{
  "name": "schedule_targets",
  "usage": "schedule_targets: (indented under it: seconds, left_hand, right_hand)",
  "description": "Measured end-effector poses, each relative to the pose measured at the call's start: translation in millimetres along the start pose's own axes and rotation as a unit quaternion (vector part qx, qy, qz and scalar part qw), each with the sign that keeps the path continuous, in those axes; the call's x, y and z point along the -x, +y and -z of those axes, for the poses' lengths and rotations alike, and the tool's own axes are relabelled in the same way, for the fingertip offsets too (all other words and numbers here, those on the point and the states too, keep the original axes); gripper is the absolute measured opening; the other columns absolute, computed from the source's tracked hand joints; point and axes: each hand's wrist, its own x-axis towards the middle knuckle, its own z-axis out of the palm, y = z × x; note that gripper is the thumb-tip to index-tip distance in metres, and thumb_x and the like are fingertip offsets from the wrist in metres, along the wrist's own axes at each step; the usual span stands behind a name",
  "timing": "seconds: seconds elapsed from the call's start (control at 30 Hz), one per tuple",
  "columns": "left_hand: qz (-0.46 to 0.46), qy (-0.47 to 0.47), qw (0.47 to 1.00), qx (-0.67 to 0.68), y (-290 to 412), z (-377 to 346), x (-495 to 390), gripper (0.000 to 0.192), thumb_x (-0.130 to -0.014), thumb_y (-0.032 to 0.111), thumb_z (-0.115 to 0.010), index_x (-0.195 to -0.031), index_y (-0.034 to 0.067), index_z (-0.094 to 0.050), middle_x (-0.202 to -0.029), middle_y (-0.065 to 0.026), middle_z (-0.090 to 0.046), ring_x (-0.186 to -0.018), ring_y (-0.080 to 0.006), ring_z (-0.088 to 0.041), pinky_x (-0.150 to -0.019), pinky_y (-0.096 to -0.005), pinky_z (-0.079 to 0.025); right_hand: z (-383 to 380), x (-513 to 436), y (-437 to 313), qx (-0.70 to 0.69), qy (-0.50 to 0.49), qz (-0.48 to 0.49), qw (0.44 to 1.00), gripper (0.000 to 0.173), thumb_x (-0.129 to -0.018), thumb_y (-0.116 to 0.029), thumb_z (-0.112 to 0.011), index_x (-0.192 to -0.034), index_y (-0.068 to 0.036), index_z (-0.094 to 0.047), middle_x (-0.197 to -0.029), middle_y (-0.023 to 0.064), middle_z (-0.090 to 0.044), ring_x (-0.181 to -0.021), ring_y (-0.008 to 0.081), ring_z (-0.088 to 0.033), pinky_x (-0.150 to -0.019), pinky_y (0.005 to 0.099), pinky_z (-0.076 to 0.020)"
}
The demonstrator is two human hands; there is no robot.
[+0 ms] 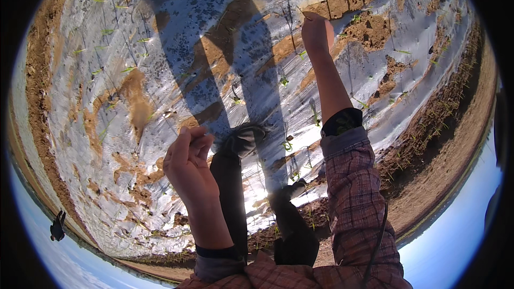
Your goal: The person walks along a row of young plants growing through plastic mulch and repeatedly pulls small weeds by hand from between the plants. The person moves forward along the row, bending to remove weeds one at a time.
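Note:
My right hand (317,35) is stretched out low over silvery plastic mulch film (257,96). Its fingers are closed around a thin, pale stick-like piece (300,10), whose tip points up and left. Bare brown soil (339,5) shows through the film just beyond that hand. My left hand (189,164) hangs above the film with half-curled fingers, and whether anything small is between them is hidden. Slender green seedlings stand in small holes in the film, such as one seedling (284,81) below my right hand and another seedling (237,99) ahead of my shoe (249,138).
My other shoe (295,189) rests near the bed's edge. Soil furrows run along the left (38,88) and right (433,132) sides. Loose soil (138,100) lies in patches on the film. A person (58,226) is far off at lower left. My shadow (192,36) falls ahead.

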Motion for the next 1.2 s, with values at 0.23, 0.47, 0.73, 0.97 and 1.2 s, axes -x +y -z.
schedule_targets:
  seconds: [0.23, 0.47, 0.73, 0.97, 1.2]
  left_hand:
    - [0.019, 0.019, 0.999, 0.021, 8, 4, -19, 0.016, -0.091, 0.01, -0.057, -0.087, -0.003, -0.066, -0.081, -0.0128, -0.069, -0.07, -0.0177, -0.068, -0.073, -0.0309, -0.055]
    - [0.033, 0.052, 0.998, 0.026, 14, 6, -32, 0.017, -0.091, 0.011, -0.059, -0.085, -0.002, -0.067, -0.079, -0.0119, -0.069, -0.069, -0.0168, -0.068, -0.073, -0.0301, -0.055]
    - [0.04, 0.067, 0.996, 0.03, 18, 6, -38, 0.017, -0.091, 0.012, -0.059, -0.085, -0.002, -0.067, -0.08, -0.0118, -0.069, -0.069, -0.0164, -0.067, -0.074, -0.0304, -0.054]
    - [0.042, 0.067, 0.996, 0.026, 19, 5, -39, 0.017, -0.091, 0.012, -0.059, -0.085, -0.003, -0.066, -0.08, -0.0122, -0.068, -0.069, -0.0169, -0.067, -0.074, -0.0305, -0.054]
    - [0.035, 0.061, 0.998, 0.005, 15, -4, -32, 0.018, -0.091, 0.012, -0.058, -0.087, -0.003, -0.066, -0.08, -0.0131, -0.068, -0.069, -0.0169, -0.067, -0.073, -0.0305, -0.055]
  right_hand:
    - [14, -72, -19, 0.059, 0.005, 0.028, 0.998, 0.031, -0.089, -0.022, -0.049, -0.111, -0.028, -0.07, -0.106, 0.0073, -0.069, -0.09, 0.0304, -0.066, -0.079, 0.0395, -0.0521]
    - [-4, -106, -30, 0.24, 0.006, 0.156, 0.958, 0.018, -0.086, -0.025, -0.058, -0.086, -0.016, -0.073, -0.09, 0.0075, -0.071, -0.083, 0.0276, -0.068, -0.072, 0.0351, -0.0531]
    - [7, -116, -51, 0.446, -0.031, 0.309, 0.839, 0.008, -0.079, -0.014, -0.067, -0.08, -0.011, -0.075, -0.085, 0.0109, -0.072, -0.08, 0.0272, -0.071, -0.065, 0.0405, -0.0558]
    - [-12, -161, -18, 0.31, -0.167, 0.199, 0.914, 0.026, -0.086, -0.026, -0.064, -0.107, -0.012, -0.071, -0.114, 0.0186, -0.065, -0.091, 0.0296, -0.069, -0.079, 0.0425, -0.0549]
    - [-51, -124, 5, -0.369, -0.101, -0.261, 0.886, 0.023, -0.094, -0.014, -0.059, -0.115, -0.015, -0.066, -0.081, 0.0057, -0.066, -0.058, 0.0113, -0.053, -0.046, 0.0307, -0.0388]
